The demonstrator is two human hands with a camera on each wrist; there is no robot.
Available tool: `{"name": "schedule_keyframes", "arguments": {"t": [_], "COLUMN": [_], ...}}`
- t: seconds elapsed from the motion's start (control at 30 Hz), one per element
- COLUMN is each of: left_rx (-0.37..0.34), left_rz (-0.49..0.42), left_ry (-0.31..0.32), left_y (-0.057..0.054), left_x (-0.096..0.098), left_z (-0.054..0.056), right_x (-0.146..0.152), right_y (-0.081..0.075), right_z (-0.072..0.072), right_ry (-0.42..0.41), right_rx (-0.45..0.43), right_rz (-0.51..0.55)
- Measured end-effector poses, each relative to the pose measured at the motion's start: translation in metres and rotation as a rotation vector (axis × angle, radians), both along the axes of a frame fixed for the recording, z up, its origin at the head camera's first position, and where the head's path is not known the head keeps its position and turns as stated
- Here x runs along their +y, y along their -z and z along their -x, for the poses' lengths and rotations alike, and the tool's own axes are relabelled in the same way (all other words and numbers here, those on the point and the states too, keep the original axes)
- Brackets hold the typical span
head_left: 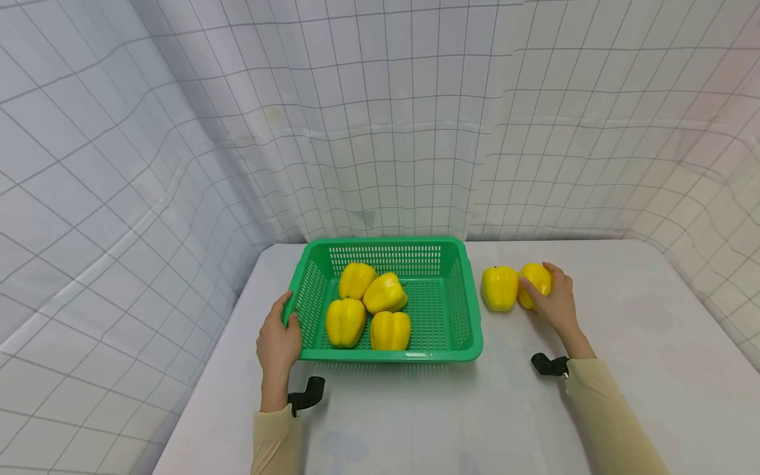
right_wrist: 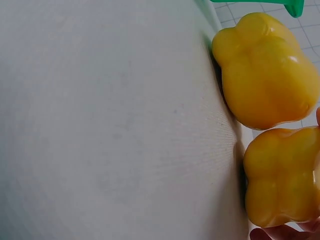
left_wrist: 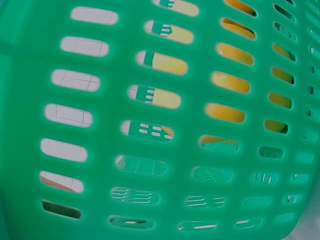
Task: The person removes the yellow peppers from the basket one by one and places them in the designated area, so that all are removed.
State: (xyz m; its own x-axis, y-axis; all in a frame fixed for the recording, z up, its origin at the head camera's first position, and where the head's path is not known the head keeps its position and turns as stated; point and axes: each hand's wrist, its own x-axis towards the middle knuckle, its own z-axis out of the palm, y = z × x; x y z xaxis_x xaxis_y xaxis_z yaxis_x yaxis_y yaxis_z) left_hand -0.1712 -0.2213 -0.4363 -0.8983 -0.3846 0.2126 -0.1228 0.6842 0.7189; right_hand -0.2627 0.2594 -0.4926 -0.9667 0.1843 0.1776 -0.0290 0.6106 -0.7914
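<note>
Green plastic basket (head_left: 386, 355): it stands on the white worktop (head_left: 415, 422), in front of the grid-patterned curtain (head_left: 404, 132); its slotted walls fill the left wrist view.
Peppers in basket: 4 yellow bell peppers (head_left: 346, 323) sit together in the left and middle part, and the right part of the floor shows bare. The middle pepper leans, its stem toward the right.
Left hand (head_left: 279, 340): it grips the left rim, the thumb over the edge and the other fingers on the outer side, partly hidden. This hold probably serves to keep the light basket steady.
Right hand (head_left: 557, 303): it is bent around the outer yellow pepper (head_left: 537, 276), thumb on the near left side and fingers on the far right side, spread only as wide as the fruit. Such a hold from 2 sides seems suitable for a round, smooth skin.
Loose pepper (head_left: 500, 289): it stands upright between basket and held pepper, just beside the latter; whether these 2 touch, I cannot tell.
Forearms: the left sleeve (head_left: 276, 435) points almost straight forward; the right sleeve (head_left: 611, 415) slants inward from the lower right.
</note>
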Motion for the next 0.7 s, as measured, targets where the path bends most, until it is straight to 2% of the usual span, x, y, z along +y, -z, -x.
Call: {"name": "schedule_keyframes", "arguments": {"t": [0.43,0.7], "left_rx": [0.012,0.001], "left_rz": [0.006,0.004], "left_ry": [-0.005,-0.001], "left_y": [0.0013,0.0007], "left_x": [-0.0008,-0.0013], "left_z": [0.0,0.0004], "right_x": [-0.0003,-0.0011], "right_y": [-0.0001,-0.0055], "right_z": [0.0009,-0.0026], "right_ry": [0.013,0.029], "right_rx": [-0.032,-0.012], "right_rz": [-0.023,-0.018]}}
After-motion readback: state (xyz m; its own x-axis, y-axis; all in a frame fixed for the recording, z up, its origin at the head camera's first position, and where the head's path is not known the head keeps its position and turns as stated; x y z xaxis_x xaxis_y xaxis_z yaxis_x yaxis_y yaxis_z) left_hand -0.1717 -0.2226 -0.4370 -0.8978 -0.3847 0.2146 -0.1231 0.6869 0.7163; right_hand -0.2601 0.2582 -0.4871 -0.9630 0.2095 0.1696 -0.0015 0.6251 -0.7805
